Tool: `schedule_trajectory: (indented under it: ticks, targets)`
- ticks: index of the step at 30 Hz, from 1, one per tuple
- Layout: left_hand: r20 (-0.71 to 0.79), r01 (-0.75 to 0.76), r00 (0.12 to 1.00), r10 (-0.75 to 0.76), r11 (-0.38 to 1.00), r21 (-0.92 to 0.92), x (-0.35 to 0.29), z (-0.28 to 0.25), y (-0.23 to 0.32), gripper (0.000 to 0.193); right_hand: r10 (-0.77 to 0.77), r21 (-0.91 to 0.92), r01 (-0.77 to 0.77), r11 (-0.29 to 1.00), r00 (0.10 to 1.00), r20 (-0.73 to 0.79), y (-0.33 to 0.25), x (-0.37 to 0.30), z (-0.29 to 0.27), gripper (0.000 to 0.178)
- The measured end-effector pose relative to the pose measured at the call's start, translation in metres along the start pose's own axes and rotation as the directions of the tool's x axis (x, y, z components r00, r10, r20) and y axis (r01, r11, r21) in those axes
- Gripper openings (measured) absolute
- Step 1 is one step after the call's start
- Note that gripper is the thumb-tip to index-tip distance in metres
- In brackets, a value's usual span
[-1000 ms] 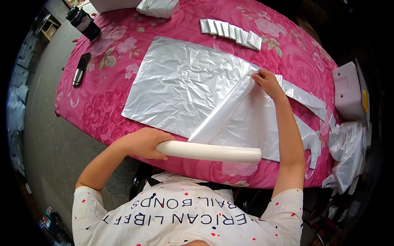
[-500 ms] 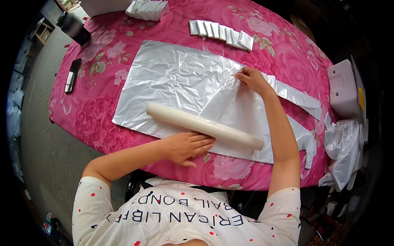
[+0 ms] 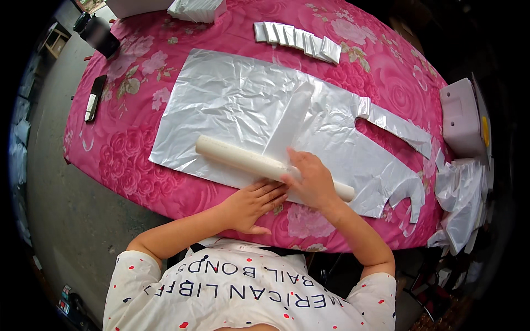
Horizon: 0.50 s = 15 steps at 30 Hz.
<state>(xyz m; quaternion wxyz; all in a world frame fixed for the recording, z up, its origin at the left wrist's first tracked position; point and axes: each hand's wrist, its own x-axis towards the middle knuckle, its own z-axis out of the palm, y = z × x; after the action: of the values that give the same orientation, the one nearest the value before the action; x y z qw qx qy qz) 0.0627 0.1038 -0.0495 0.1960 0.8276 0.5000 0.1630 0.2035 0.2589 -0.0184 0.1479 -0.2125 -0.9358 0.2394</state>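
A large, wrinkled white plastic carrier bag (image 3: 221, 88) lies spread on the table, its cut-out handles pointing right. Across its near half rests a cream-coloured tube (image 3: 234, 155), slanting down to the right. My left hand (image 3: 248, 208) is flat with fingers stretched, at the bag's near edge, fingertips against the tube's near side. Over the right part of the tube is my right hand (image 3: 312, 179), slightly blurred, thumb and forefinger apart. A narrow fold of the plastic stands up beyond the tube, next to the right fingertips.
Several small folded plastic packets (image 3: 298, 41) overlap in a row at the back. A stack of folded packets (image 3: 196, 10), a dark bottle (image 3: 98, 36) and a phone (image 3: 95, 99) are on the left. On the right are a pale box (image 3: 462, 118) and heaped plastic bags (image 3: 461, 204).
My right hand has let go of the plastic at the bag's far side and come down toward me to the tube. My left hand has barely moved.
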Motion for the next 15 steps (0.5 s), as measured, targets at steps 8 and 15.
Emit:
schedule_trajectory:
  ticks: [8,15]
  targets:
    - [0.019,0.043,0.999,-0.045,0.995,0.088,-0.005,0.004,0.005,0.087,0.158,-0.286,-0.192,0.939,0.978,-0.136,0.055,-0.019,-0.037,0.047]
    - [0.006,-0.089,0.996,0.089,0.996,-0.023,0.002,-0.031,-0.022,0.091,0.594,0.101,-0.586,0.804,0.784,-0.180,0.091,-0.027,-0.071,0.044]
